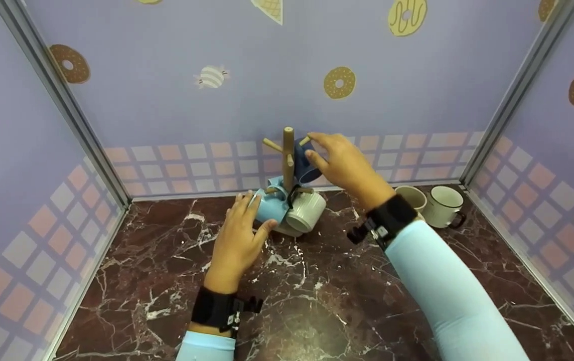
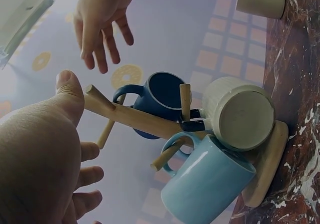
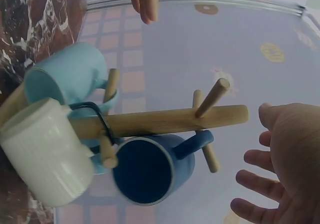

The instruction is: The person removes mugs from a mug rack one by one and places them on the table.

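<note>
A wooden mug tree (image 1: 288, 145) stands by the back wall with mugs hung on its pegs. The dark blue mug (image 3: 142, 171) hangs by its handle from an upper peg. Lower down hang a light blue mug (image 2: 207, 181) and a white mug (image 2: 240, 114) with a dark handle. More light blue shows behind the post, mostly hidden. My right hand (image 1: 344, 163) is nearest the dark blue mug; the right wrist view shows its fingers (image 3: 257, 184) spread, apart from the mug. Beside the light blue mug is my left hand (image 1: 239, 235), fingers extended and holding nothing.
Two more mugs stand at the back right: a beige one (image 1: 411, 196), partly behind my right wrist, and a whitish one (image 1: 442, 208) with a dark handle. Patterned panels wall in the dark marbled tabletop (image 1: 297, 311) at the back and both sides.
</note>
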A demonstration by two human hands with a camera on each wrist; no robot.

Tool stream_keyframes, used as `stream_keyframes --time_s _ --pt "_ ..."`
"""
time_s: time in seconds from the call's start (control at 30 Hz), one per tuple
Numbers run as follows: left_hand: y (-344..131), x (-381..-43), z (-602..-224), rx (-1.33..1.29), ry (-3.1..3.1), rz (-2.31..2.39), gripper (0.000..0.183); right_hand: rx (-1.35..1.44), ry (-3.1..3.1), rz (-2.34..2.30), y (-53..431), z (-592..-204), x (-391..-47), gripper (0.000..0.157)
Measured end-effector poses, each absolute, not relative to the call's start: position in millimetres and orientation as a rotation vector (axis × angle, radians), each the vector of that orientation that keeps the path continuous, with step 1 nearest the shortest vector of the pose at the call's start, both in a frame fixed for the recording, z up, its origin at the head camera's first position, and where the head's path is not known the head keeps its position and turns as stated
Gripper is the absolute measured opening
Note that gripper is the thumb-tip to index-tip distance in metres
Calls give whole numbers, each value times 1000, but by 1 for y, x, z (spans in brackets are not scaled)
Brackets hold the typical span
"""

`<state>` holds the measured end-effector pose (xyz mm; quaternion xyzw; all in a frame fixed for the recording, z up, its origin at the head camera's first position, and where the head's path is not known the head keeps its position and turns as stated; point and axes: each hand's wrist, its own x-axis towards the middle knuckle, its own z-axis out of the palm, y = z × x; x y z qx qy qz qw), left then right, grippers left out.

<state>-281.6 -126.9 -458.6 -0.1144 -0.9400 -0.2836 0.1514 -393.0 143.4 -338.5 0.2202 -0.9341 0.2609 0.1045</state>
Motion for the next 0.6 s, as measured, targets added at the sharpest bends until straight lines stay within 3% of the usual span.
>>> stream_keyframes --time_s 0.27,0.6 --pt "-127 -279 -459 -335 -2701 -807 81 751 -2831 682 112 -318 -429 63" --pt "-122 -277 -458 -369 -2694 -830 81 825 -2814 864 93 -314 -444 45"
